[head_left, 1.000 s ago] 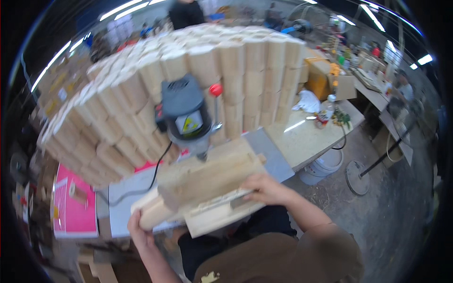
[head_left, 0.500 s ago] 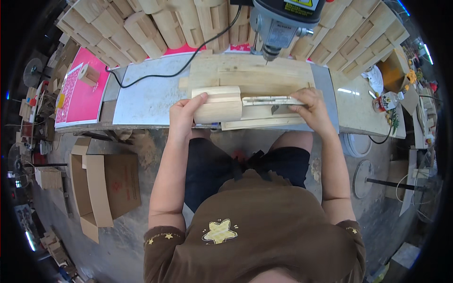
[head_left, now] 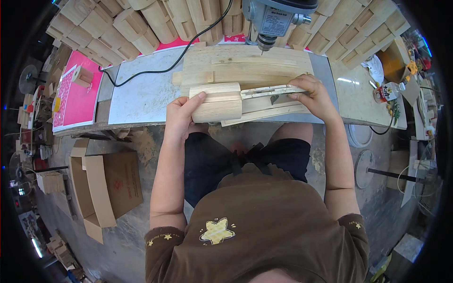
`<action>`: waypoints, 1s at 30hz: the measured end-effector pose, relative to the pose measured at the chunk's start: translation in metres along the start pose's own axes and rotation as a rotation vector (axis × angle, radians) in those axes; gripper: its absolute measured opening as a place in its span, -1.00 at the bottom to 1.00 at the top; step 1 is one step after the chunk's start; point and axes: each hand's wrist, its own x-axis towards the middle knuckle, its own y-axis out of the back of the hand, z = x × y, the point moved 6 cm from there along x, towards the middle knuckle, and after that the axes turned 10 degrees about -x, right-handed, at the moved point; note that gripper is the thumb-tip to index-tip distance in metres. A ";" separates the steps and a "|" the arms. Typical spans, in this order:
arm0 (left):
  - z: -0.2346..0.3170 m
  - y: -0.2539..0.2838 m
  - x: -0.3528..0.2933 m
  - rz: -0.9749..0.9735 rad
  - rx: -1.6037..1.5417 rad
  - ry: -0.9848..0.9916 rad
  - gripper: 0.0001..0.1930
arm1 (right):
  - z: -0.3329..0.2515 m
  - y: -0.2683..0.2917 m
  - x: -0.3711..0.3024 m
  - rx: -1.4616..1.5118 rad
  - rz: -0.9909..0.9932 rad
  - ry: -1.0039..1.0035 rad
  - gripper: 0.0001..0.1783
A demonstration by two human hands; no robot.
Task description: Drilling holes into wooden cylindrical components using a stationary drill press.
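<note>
My left hand is closed round the left end of a pale wooden cylinder with a lengthwise groove, its thumb on top. My right hand pinches the right end of a narrow, light-coloured strip with dark marks along it. The strip's left end meets the cylinder's right end at the groove; whether it goes inside cannot be made out. A small dark metal piece shows under the strip near my right fingers. Below lies a long wooden batten near the table's front edge.
A bench drill stands beyond my hands, its bit above a wooden board. Grooved wooden cylinders are stacked along the back. A black cable crosses the table. A bottle stands right; an open carton sits on the floor left.
My right hand has risen slightly, and the strip now slants up toward the right. The left hand keeps its hold on the cylinder. The whole view has shifted a little.
</note>
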 end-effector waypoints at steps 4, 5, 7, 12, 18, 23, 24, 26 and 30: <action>-0.011 -0.012 0.003 -0.021 -0.018 0.015 -0.62 | -0.004 -0.003 0.001 -0.027 0.034 0.026 -0.67; -0.016 -0.020 0.003 -0.055 -0.015 0.012 -0.62 | -0.008 -0.004 0.001 -0.028 0.034 0.026 -0.67; -0.023 -0.035 0.002 -0.099 0.000 0.057 -0.64 | -0.017 -0.005 0.002 -0.047 0.083 0.020 -0.69; -0.035 -0.061 0.003 -0.221 -0.017 -0.137 -0.53 | -0.018 -0.005 -0.002 -0.212 0.235 0.046 -0.61; -0.014 -0.088 -0.018 -0.259 0.509 -0.755 -0.24 | 0.000 -0.003 0.005 -0.389 0.357 -0.048 -0.52; -0.016 -0.092 0.018 -0.149 0.681 -0.868 -0.20 | 0.020 -0.004 0.032 -0.390 0.379 -0.105 -0.50; -0.017 -0.091 0.026 -0.112 0.748 -0.855 -0.22 | 0.023 -0.004 0.038 -0.397 0.381 -0.092 -0.50; -0.019 -0.088 0.035 -0.073 0.813 -0.843 -0.24 | 0.020 -0.006 0.044 -0.406 0.384 -0.077 -0.51; -0.020 -0.076 0.050 -0.045 0.840 -0.806 -0.35 | 0.012 -0.014 0.049 -0.365 0.358 -0.100 -0.52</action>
